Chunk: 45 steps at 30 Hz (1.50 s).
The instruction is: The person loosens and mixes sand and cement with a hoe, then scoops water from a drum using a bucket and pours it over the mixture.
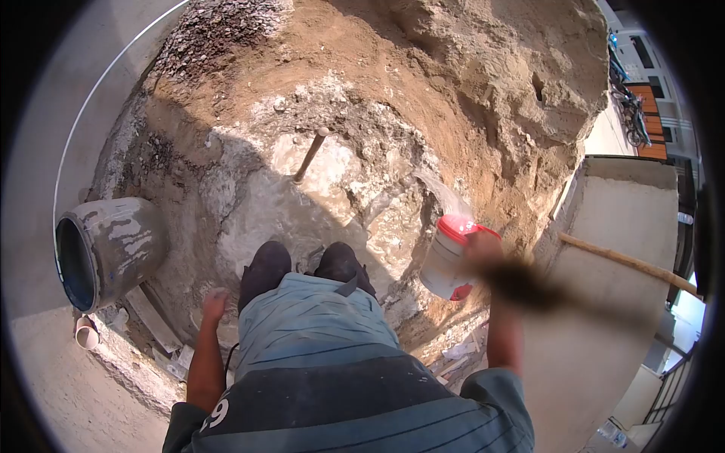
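My right hand [481,251] grips a white bucket [440,264] with a red rim, near its top edge. A dark blurred smear covers part of that hand and the wrist. The bucket is tilted, and water [445,195] streams from its mouth onto a wet, grey-white mix [302,215] in front of my feet. My left hand [215,302] hangs at my left side with nothing visible in it; its fingers look loosely extended. A wooden handle [310,155] sticks up at a slant from the wet mix, its lower end hidden.
On the left a large grey drum [124,245] lies on its side, with a small pipe-like piece [87,334] below it. Dark gravel [219,34] is heaped at the upper left, and a tall sand pile [521,90] rises at the upper right. A wooden pole [627,263] crosses the concrete ledge.
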Each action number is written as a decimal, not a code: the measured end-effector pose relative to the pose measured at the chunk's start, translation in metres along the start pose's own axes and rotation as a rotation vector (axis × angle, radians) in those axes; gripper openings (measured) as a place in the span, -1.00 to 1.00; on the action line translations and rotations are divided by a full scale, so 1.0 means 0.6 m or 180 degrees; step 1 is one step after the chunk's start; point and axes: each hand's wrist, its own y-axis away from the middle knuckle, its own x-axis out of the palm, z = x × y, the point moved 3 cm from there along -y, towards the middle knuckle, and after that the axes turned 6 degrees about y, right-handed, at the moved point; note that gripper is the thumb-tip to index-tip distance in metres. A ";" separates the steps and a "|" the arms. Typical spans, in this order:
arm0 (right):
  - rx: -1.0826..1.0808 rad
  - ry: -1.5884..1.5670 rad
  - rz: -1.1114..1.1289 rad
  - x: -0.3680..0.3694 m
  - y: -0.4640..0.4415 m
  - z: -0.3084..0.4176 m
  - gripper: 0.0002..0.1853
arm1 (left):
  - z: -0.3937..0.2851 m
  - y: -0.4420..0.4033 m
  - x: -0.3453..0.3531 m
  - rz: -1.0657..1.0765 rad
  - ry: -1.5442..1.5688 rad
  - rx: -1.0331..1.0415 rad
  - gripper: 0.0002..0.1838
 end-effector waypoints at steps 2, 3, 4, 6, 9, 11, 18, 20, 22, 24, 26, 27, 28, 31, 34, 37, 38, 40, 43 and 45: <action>-0.0198 0.0159 -0.0163 -0.007 -0.025 -0.008 -0.68 | 0.011 -0.002 -0.001 -0.0021 0.0091 0.0005 -0.69; -0.0246 0.0206 -0.0120 -0.010 -0.038 -0.014 -0.68 | 0.016 -0.005 -0.001 -0.0048 0.0069 0.0035 -0.69; -0.0293 0.0253 -0.0074 -0.024 -0.049 -0.013 -0.69 | 0.011 -0.001 0.002 -0.0075 0.0045 0.0063 -0.69; -0.0395 0.0344 -0.0102 -0.044 -0.072 -0.011 -0.69 | 0.004 0.010 0.014 -0.0127 0.0156 0.0069 -0.68; -0.0482 0.0384 -0.0222 -0.075 -0.104 -0.007 -0.70 | 0.005 0.016 0.025 -0.0139 0.0176 0.0133 -0.66; -0.0447 0.0306 -0.0181 -0.117 -0.121 0.009 -0.69 | 0.010 0.015 0.030 -0.0123 0.0188 0.0113 -0.65; -0.0740 0.0724 -0.0085 -0.212 -0.185 0.074 -0.77 | 0.028 0.034 0.044 -0.0195 0.0341 -0.0125 -0.64; -0.0673 0.0878 0.0076 -0.237 -0.206 0.094 -0.74 | 0.043 0.037 0.045 -0.0225 0.0376 -0.0189 -0.64; -0.0760 0.0981 0.0061 -0.260 -0.226 0.115 -0.74 | 0.055 0.039 0.047 -0.0254 0.0537 -0.0242 -0.64; -0.0846 0.1068 0.0085 -0.282 -0.246 0.138 -0.72 | 0.066 0.044 0.050 -0.0302 0.0647 -0.0242 -0.64; -0.0918 0.1143 0.0148 -0.308 -0.262 0.163 -0.68 | 0.075 0.046 0.056 -0.0326 0.0783 -0.0212 -0.64; -0.1020 0.1178 0.0107 -0.322 -0.268 0.177 -0.68 | 0.078 0.044 0.057 -0.0334 0.0866 -0.0175 -0.64; -0.1124 0.1212 0.0072 -0.335 -0.273 0.191 -0.68 | 0.080 0.045 0.059 -0.0341 0.0947 -0.0142 -0.64; -0.1406 0.1453 -0.0009 -0.352 -0.296 0.222 -0.67 | 0.095 0.053 0.067 -0.0471 0.1137 -0.0238 -0.66; -0.1719 0.1614 -0.0196 -0.370 -0.321 0.252 -0.68 | 0.103 0.056 0.072 -0.0486 0.1270 -0.0188 -0.68; -0.1880 0.1854 -0.0082 -0.390 -0.343 0.289 -0.68 | 0.114 0.054 0.076 -0.0599 0.1262 -0.0139 -0.71; -0.1899 0.1960 0.0014 -0.397 -0.349 0.303 -0.68 | 0.120 0.051 0.077 -0.0594 0.1236 -0.0121 -0.71; -0.2047 0.2109 -0.0043 -0.413 -0.355 0.332 -0.68 | 0.127 0.046 0.079 -0.0581 0.1180 -0.0088 -0.71; -0.2159 0.2276 -0.0005 -0.438 -0.351 0.378 -0.68 | 0.141 0.044 0.085 -0.0796 0.1237 -0.0156 -0.69; -0.2180 0.2360 -0.0001 -0.453 -0.346 0.404 -0.68 | 0.154 0.039 0.090 -0.0901 0.1223 -0.0002 -0.67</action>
